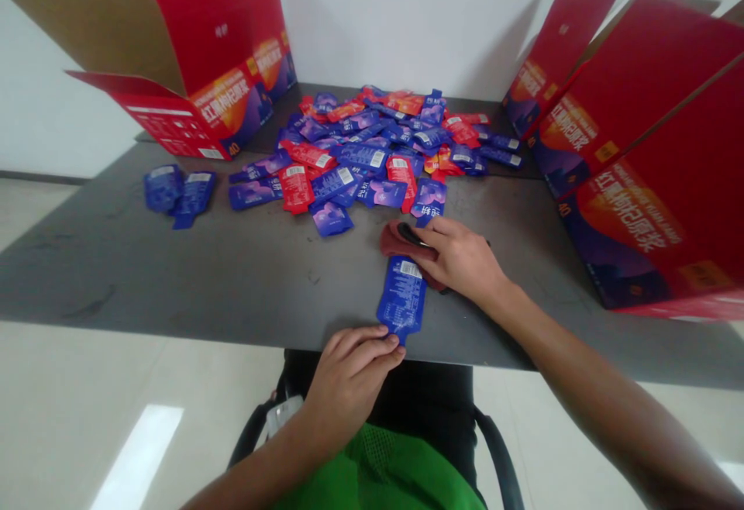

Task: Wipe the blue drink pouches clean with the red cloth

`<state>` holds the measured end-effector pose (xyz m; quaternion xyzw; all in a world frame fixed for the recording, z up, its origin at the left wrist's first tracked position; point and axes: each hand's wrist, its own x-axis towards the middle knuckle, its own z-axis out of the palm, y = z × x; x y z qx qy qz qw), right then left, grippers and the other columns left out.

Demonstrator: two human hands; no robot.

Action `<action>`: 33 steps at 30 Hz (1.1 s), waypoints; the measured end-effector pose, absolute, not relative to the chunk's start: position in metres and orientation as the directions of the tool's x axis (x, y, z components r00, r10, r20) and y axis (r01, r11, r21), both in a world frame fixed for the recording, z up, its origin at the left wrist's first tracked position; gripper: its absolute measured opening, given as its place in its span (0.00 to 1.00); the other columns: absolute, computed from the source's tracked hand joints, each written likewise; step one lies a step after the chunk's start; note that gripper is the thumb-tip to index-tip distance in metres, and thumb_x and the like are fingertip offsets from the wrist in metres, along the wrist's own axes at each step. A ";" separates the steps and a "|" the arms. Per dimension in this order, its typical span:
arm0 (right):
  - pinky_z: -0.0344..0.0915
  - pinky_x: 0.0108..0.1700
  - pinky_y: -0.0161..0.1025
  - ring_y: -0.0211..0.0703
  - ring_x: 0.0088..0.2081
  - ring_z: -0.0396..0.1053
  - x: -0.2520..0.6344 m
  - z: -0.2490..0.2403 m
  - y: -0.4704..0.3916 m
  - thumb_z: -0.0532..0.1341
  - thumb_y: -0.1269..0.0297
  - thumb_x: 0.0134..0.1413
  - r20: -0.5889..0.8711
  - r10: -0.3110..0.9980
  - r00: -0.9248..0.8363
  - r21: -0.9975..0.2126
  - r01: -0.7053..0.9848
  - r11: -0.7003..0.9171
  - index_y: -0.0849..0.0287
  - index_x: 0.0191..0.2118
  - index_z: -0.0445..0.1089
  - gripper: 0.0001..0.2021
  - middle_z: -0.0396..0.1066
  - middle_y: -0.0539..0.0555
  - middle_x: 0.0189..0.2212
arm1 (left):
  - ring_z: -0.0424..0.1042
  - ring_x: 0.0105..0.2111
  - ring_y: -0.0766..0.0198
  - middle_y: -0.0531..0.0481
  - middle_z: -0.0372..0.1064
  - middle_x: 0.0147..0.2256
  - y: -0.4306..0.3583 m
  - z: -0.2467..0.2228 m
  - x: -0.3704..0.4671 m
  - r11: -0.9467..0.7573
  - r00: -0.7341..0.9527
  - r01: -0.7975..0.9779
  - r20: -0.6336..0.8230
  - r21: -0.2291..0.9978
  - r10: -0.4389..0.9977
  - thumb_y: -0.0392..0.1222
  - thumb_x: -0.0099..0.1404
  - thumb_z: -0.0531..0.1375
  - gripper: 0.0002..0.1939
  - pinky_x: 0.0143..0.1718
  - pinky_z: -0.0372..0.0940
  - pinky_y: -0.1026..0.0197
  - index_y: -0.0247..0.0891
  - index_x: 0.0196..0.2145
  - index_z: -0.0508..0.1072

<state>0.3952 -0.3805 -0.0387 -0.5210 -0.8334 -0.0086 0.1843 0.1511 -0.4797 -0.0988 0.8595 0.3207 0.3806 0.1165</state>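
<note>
A blue pouch (401, 298) with a barcode lies on the grey table near its front edge, its narrow spout end toward me. The fingertips of my left hand (359, 363) press on that end, fingers close together. My right hand (462, 258) is closed on a folded brown-red cloth (397, 239), which rests over the pouch's far end. A dark object (408, 233) shows between the cloth and my right fingers; I cannot make out what it is. Just beyond my right hand, another blue pouch (430, 197) lies partly hidden.
A pile of blue and red pouches (363, 155) covers the back middle of the grey table (279, 285). Two blue pouches (194, 194) lie at the left. An open red box (215, 99) stands at the back left, and several red boxes (645, 215) stand along the right.
</note>
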 end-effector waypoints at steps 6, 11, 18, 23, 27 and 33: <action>0.69 0.41 0.40 0.46 0.41 0.71 0.372 -0.026 -0.433 0.60 0.59 0.68 0.304 0.778 -0.550 -0.264 0.736 0.623 0.57 0.60 0.71 0.18 0.72 0.57 0.42 | 0.77 0.45 0.60 0.52 0.81 0.44 -0.480 -0.100 0.152 -0.767 0.510 0.461 0.574 0.446 0.640 0.36 0.75 0.58 0.10 0.45 0.68 0.55 0.41 0.48 0.79; 0.69 0.42 0.40 0.45 0.41 0.72 0.375 -0.053 -0.418 0.60 0.57 0.68 0.264 0.809 -0.525 -0.311 0.748 0.587 0.58 0.56 0.74 0.16 0.73 0.56 0.41 | 0.76 0.48 0.59 0.52 0.81 0.46 -0.480 -0.100 0.152 -0.768 0.510 0.455 0.575 0.451 0.640 0.35 0.75 0.59 0.09 0.47 0.68 0.54 0.40 0.48 0.78; 0.67 0.39 0.40 0.47 0.39 0.71 0.399 -0.021 -0.383 0.62 0.58 0.66 0.361 0.838 -0.409 -0.168 0.855 0.490 0.59 0.54 0.75 0.16 0.72 0.57 0.38 | 0.76 0.49 0.60 0.53 0.81 0.46 -0.480 -0.100 0.151 -0.765 0.504 0.453 0.576 0.458 0.644 0.36 0.74 0.59 0.10 0.48 0.69 0.55 0.41 0.49 0.78; 0.69 0.40 0.39 0.45 0.41 0.72 0.380 -0.025 -0.437 0.60 0.59 0.68 0.291 0.783 -0.550 -0.296 0.727 0.620 0.56 0.59 0.72 0.17 0.73 0.56 0.42 | 0.76 0.46 0.60 0.51 0.80 0.45 -0.480 -0.098 0.152 -0.767 0.503 0.450 0.580 0.457 0.641 0.35 0.75 0.59 0.10 0.46 0.68 0.55 0.39 0.49 0.78; 0.70 0.41 0.38 0.44 0.40 0.73 0.385 -0.048 -0.416 0.60 0.56 0.68 0.247 0.818 -0.519 -0.323 0.752 0.575 0.57 0.56 0.74 0.17 0.73 0.56 0.41 | 0.76 0.48 0.59 0.51 0.80 0.45 -0.480 -0.099 0.152 -0.771 0.516 0.443 0.573 0.458 0.637 0.35 0.74 0.59 0.10 0.47 0.67 0.55 0.39 0.49 0.78; 0.69 0.41 0.41 0.49 0.41 0.72 0.404 -0.025 -0.374 0.62 0.58 0.67 0.381 0.838 -0.391 -0.189 0.854 0.484 0.60 0.54 0.75 0.16 0.73 0.58 0.39 | 0.76 0.50 0.59 0.53 0.81 0.46 -0.480 -0.102 0.151 -0.761 0.508 0.453 0.567 0.465 0.649 0.35 0.74 0.60 0.10 0.49 0.67 0.55 0.41 0.49 0.78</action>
